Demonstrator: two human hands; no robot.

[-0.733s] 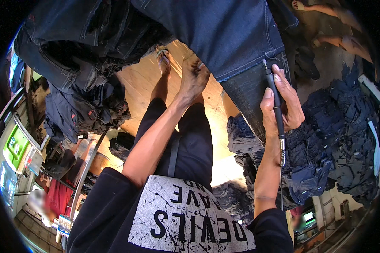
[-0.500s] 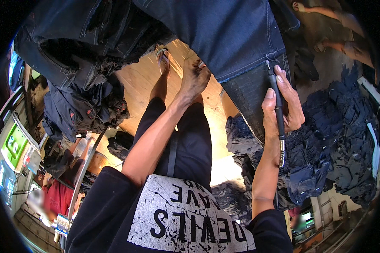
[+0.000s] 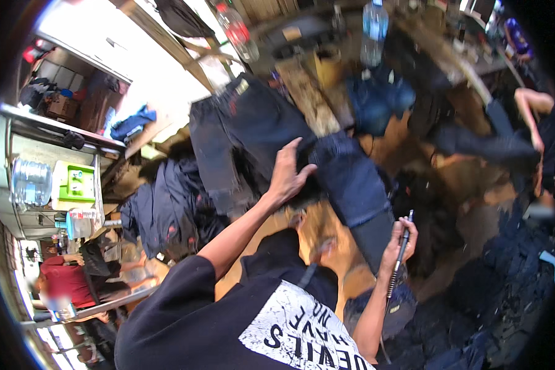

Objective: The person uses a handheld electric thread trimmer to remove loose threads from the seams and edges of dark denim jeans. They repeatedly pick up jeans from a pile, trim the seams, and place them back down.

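Note:
My left hand (image 3: pixel 288 176) is open, thumb and fingers spread, over the dark trousers (image 3: pixel 259 126) in front of me; I cannot tell whether it touches them. In my right hand (image 3: pixel 396 248) is a slim black rotary tool handpiece (image 3: pixel 404 242), gripped like a pen, its silver tip pointing up and a coiled spring at its rear end. Just left of that hand hangs a blue denim leg (image 3: pixel 356 185) with a darker lower section (image 3: pixel 375 237). The tool's tip stands apart from the cloth.
Dark garments are piled at left (image 3: pixel 172 206) and at lower right (image 3: pixel 493 296). Two plastic bottles, one with a red label (image 3: pixel 237 34) and one with a blue label (image 3: pixel 374 34), stand at the back. A person in a red shirt (image 3: pixel 71 283) is at left; another person's arm (image 3: pixel 533 123) shows at right.
The view has tilted up and turned. My left hand has gone from curled beside the denim to spread out over the dark trousers. The handpiece has come away from the denim hem.

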